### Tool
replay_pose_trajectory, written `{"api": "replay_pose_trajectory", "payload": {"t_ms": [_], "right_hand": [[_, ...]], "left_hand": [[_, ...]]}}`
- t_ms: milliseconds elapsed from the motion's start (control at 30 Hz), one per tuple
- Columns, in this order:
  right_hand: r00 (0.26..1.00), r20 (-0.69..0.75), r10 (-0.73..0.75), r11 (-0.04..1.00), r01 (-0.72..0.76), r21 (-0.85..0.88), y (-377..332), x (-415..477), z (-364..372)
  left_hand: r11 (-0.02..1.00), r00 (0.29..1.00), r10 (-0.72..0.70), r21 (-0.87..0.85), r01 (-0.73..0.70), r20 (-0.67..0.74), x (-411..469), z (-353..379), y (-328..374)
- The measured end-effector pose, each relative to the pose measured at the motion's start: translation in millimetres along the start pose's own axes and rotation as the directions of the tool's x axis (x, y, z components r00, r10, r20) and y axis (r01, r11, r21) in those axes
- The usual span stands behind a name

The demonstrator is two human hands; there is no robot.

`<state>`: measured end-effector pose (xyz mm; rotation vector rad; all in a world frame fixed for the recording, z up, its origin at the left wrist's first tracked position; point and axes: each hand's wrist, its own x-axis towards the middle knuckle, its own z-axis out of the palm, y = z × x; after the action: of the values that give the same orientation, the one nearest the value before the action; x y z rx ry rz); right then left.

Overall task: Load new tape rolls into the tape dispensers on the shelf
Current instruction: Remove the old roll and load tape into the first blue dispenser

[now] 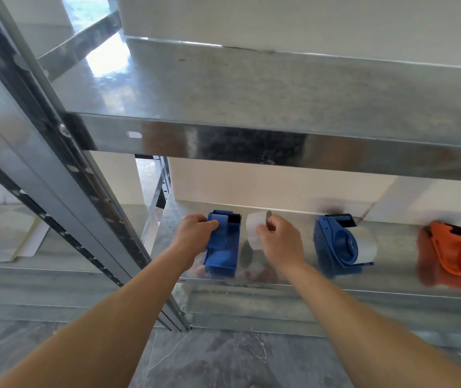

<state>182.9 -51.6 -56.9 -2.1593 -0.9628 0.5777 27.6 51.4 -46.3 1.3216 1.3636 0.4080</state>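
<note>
A blue tape dispenser (222,249) with no roll on it lies at the left of the lower metal shelf (391,247). My left hand (194,232) grips its left side near the top. Just right of it, my right hand (278,239) holds a clear tape roll (253,229), fingers curled round its rim. Further right lies a second blue dispenser (338,242) carrying a clear roll. An orange dispenser (456,247), also with a roll, lies at the far right.
An upper metal shelf (251,107) overhangs the lower one, leaving a low gap. A steel upright (64,169) runs diagonally at the left. White boxes (265,186) stand behind the dispensers. The grey stone floor (223,359) is below.
</note>
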Motion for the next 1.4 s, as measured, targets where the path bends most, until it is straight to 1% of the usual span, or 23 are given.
{"api": "replay_pose_trajectory", "payload": {"t_ms": [133,300,400,467,700,967,1133,1200,1233,1300,1400], "right_hand": [[0.996,0.044,-0.076,0.963,0.085,-0.255,19,1,-8],[0.986,0.086,-0.145,0.885,0.168,-0.434,35,1,-6],[0.98,0.151,-0.132,0.816,0.194,-0.545,42,-2,-1],[0.979,0.162,-0.122,0.794,0.194,-0.575,45,-4,1],[0.976,0.133,-0.174,0.798,0.219,-0.562,49,-7,-1],[0.968,0.073,-0.239,0.803,0.239,-0.545,43,-11,-5],[0.97,0.043,-0.241,0.845,0.231,-0.483,37,-16,-9],[0.97,0.031,-0.239,0.855,0.226,-0.466,34,-18,-11],[0.971,0.022,-0.239,0.86,0.222,-0.459,33,-19,-13],[0.97,0.0,-0.245,0.867,0.219,-0.447,30,-22,-16],[0.966,-0.039,-0.256,0.881,0.216,-0.421,25,-27,-21]], "left_hand": [[1.0,1.0,0.017,-0.024,-0.018,-0.015,0,-1,-3],[0.998,0.998,0.052,-0.015,-0.053,-0.041,-3,-2,-9],[0.999,0.998,0.037,-0.032,-0.038,-0.046,-5,-2,-13],[0.999,0.999,0.027,-0.033,-0.028,-0.032,-5,-2,-14],[1.0,0.999,-0.015,-0.001,0.015,-0.031,-5,-8,-23],[1.0,1.0,-0.018,0.026,0.018,0.002,-9,-7,-28],[1.0,1.0,-0.011,0.022,0.011,0.006,-10,-5,-29],[1.0,1.0,0.001,0.022,0.0,-0.018,-11,-4,-27],[0.999,0.999,0.016,0.037,-0.015,-0.035,-12,-3,-25],[0.988,0.993,0.078,0.138,-0.066,-0.083,-14,-1,-21],[0.933,0.956,0.252,0.298,-0.2,-0.149,-18,5,-13]]}}
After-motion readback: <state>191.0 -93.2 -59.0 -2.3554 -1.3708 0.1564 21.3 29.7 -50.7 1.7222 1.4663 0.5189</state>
